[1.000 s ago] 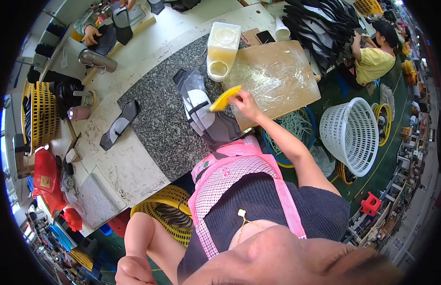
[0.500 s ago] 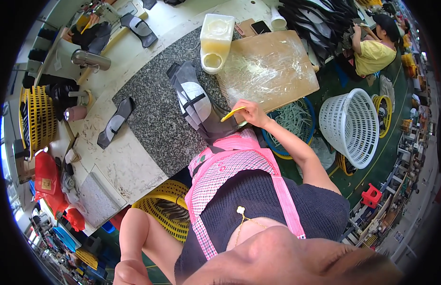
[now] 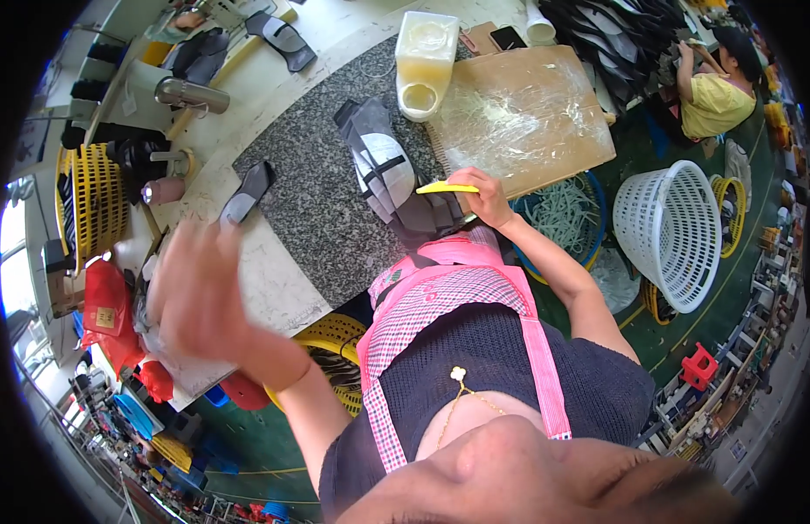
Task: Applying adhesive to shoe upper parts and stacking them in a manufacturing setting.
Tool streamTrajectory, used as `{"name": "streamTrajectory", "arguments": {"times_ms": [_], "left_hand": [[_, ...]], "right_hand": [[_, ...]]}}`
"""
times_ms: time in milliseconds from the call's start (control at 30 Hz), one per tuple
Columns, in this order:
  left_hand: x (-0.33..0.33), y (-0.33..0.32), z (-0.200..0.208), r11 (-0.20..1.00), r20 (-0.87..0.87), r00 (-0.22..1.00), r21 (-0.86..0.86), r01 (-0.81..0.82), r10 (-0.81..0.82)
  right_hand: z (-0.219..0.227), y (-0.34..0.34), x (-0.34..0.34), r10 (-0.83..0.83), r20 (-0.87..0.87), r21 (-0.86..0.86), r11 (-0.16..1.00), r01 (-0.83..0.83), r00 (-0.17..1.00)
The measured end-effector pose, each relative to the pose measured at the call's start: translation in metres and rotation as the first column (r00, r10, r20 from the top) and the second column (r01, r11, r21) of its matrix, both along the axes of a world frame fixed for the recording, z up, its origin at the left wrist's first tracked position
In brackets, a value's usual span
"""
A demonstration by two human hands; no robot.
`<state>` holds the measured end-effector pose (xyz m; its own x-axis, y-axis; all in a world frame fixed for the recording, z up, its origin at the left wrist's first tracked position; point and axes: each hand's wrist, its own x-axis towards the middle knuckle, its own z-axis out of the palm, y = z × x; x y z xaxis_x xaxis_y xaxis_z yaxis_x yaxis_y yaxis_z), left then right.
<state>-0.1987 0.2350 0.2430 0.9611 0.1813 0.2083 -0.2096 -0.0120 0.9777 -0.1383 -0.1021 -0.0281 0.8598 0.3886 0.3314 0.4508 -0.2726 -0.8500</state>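
My right hand (image 3: pixel 489 199) is closed around a flat yellow stick-like tool (image 3: pixel 446 187), whose other end my fingers hide. Just left of it, on the grey speckled slab (image 3: pixel 287 157), lies a stack of dark cut fabric pieces (image 3: pixel 389 166) with pale grey panels, reaching to my apron. My left hand (image 3: pixel 195 293), smeared by motion, is raised at the left over the white table; its fingers cannot be read. Nearest to that hand is a single dark piece with a pale panel (image 3: pixel 246 194) at the slab's left edge.
A cut-open plastic jug (image 3: pixel 422 74) of yellowish liquid stands beside a smeared cardboard sheet (image 3: pixel 518 113). A white basket (image 3: pixel 667 236) and a blue-rimmed tub of pale strips (image 3: pixel 558 214) are at the right. A co-worker in yellow (image 3: pixel 717 103) sits far right.
My left hand has risen from the lower left to above the table's left part. My right hand still holds the yellow tool, now turned flatter. The whole view has shifted slightly.
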Motion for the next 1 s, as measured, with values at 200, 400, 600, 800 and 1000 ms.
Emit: {"name": "streamTrajectory", "arguments": {"times_ms": [200,400,600,800,1000], "left_hand": [[0.1,-0.033,-0.195,0.95,-0.574,0.819,0.25,0.185,-0.008],[0.114,-0.054,-0.279,0.993,-0.765,0.636,-0.038,0.112,-0.101],[0.112,-0.039,-0.297,0.995,-0.767,0.637,-0.098,0.003,-0.077],[0.118,-0.038,-0.295,0.954,-0.785,0.587,-0.293,-0.071,-0.197],[0.117,-0.035,-0.309,0.945,-0.792,0.574,-0.314,-0.088,-0.209]], "right_hand": [[-0.019,-0.009,0.0,0.007,-0.135,0.005,1.0,-0.006,0.991],[0.027,0.053,0.043,-0.291,-0.169,-0.048,0.957,0.287,0.942],[0.052,0.07,0.048,0.142,0.112,-0.233,0.966,-0.113,0.983],[0.061,0.087,0.083,-0.002,0.05,-0.357,0.934,0.02,0.999],[0.049,0.086,0.1,0.084,-0.026,-0.439,0.894,-0.087,0.996]]}}
